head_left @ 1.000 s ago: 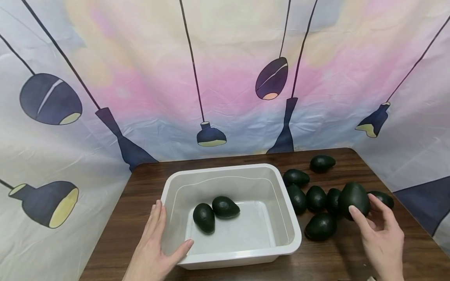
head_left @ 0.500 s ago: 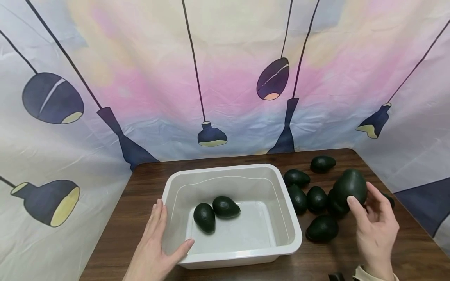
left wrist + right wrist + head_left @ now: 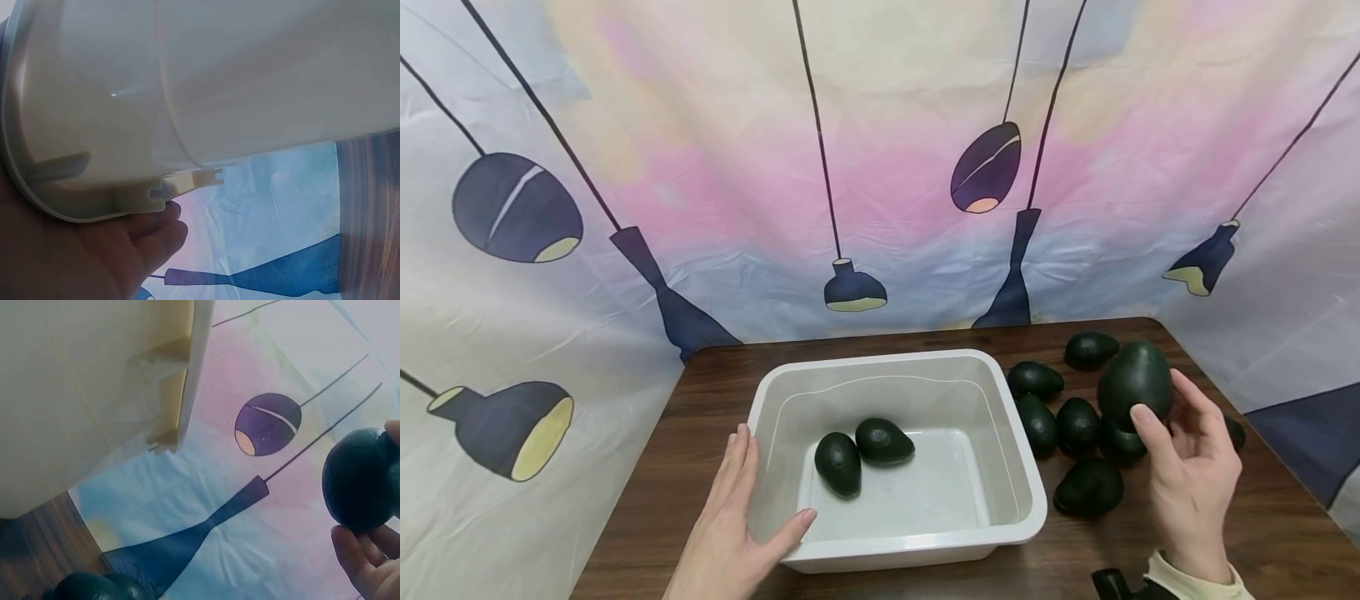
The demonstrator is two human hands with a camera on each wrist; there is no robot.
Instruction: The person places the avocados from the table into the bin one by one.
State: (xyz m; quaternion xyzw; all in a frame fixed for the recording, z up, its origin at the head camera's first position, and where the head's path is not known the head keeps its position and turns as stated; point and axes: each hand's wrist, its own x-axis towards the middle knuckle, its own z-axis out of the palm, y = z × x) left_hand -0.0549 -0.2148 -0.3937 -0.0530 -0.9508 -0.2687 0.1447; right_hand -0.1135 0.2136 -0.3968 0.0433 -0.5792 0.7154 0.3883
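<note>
An avocado [image 3: 1135, 382], dark green and smooth, is held by my right hand [image 3: 1195, 475] between thumb and fingers, above the group on the table's right side. The right wrist view shows the same avocado [image 3: 359, 478] in the grip of the fingertips. My left hand [image 3: 730, 517] lies along the left side of a white plastic tub [image 3: 917, 548], fingers straight, thumb over the front rim. From the left wrist view, the hand [image 3: 94, 256] touches the tub's rim from outside. Two avocados [image 3: 837, 465] lie in the tub, touching each other.
Several loose avocados [image 3: 1088, 487] lie on the brown wooden table [image 3: 655, 467] right of the tub, some close against its wall. One avocado [image 3: 1091, 350] sits near the back edge. A cloth with printed lamps [image 3: 895, 167] hangs behind the table.
My right hand has raised the avocado off the group and moved it slightly left and away from me. The left hand and the tub have stayed in place.
</note>
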